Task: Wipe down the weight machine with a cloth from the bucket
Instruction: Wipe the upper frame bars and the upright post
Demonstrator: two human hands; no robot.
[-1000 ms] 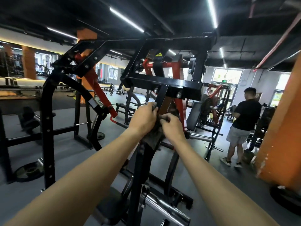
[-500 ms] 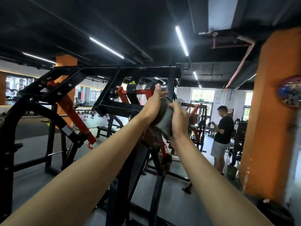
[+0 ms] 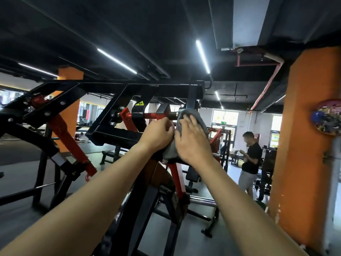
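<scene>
The right hand [image 3: 191, 141] now presses flat on the grey cloth [image 3: 196, 117] (earlier it curled round it). The left hand [image 3: 158, 134] grips it against the weight machine [image 3: 114, 134].

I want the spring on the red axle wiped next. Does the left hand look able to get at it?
Probably yes: the left hand grips the grey cloth just below the spring, with nothing between them.
</scene>
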